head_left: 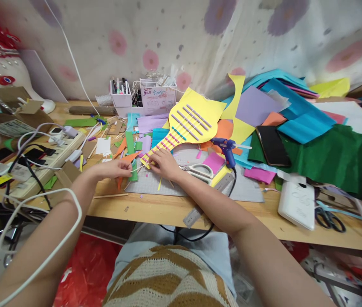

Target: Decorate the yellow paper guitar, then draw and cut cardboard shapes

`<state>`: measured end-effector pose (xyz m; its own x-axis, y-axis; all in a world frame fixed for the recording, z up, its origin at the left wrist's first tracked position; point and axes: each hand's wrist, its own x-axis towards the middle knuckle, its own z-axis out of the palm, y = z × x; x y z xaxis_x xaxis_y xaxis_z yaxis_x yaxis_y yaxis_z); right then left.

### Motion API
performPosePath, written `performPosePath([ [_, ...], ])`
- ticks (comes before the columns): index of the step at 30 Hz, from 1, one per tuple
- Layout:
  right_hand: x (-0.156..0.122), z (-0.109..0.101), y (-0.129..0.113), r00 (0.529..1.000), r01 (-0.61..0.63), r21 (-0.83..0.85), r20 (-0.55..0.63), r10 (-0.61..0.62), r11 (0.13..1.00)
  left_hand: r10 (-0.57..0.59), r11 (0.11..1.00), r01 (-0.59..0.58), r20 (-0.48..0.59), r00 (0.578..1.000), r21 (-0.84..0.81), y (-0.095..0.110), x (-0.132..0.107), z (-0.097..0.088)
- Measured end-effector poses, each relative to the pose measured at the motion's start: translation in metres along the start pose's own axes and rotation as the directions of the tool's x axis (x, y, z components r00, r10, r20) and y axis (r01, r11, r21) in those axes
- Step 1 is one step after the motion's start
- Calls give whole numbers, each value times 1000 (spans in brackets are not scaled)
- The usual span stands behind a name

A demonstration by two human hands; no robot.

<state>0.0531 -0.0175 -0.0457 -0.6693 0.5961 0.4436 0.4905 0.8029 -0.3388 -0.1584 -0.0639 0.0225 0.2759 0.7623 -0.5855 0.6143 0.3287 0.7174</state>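
A yellow paper guitar shape [191,121] with purple and pink strips woven through it lies on a grey cutting mat [181,183]. My right hand [164,164] rests with curled fingers on the narrow lower end of the shape, pressing it down. My left hand [115,169] is beside it to the left, fingers pinched on a thin pale strip [137,169] that runs toward the guitar's end. White-handled scissors [200,171] and a blue glue gun [227,150] lie just right of my right hand.
Coloured paper sheets [299,115] and green crepe [340,157] pile up on the right, with a dark phone [273,146] and a white box [296,204]. A metal ruler [204,204] overhangs the table's front edge. A power strip [44,164] and cables crowd the left. Pen holders [120,94] stand at the back.
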Motion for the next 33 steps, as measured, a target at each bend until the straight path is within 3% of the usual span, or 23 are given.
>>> performPosePath([
  [2,0,-2,0,1000,0,8,-3,0,1000,-43,978,40,12,999,203,-2,-4,-7],
  [4,-1,-4,0,1000,0,11,0,0,1000,-4,936,63,-169,986,346,1,-5,-6],
  [5,-1,-4,0,1000,0,10,3,0,1000,62,915,67,-304,951,397,5,-5,-2],
  [6,-1,-4,0,1000,-1,9,7,1,1000,157,897,54,-429,889,440,9,-3,4],
  [7,-1,-4,0,1000,-1,8,10,1,1000,267,874,15,-505,821,486,13,-1,12],
  [8,-1,-4,0,1000,-1,10,11,1,1000,360,842,-40,-506,784,538,16,3,20],
  [10,-1,-3,0,1000,-1,15,14,1,1000,446,780,-98,-440,779,618,20,13,34],
  [13,-1,-1,0,1000,-1,15,14,0,1000,432,766,-60,-444,785,640,19,25,45],
  [24,-4,-6,10,1000,-7,48,-9,7,999,390,840,-93,-476,788,534,2,25,38],
  [33,-1,-7,11,1000,7,-45,4,-7,999,376,862,-77,-532,759,501,6,25,45],
])
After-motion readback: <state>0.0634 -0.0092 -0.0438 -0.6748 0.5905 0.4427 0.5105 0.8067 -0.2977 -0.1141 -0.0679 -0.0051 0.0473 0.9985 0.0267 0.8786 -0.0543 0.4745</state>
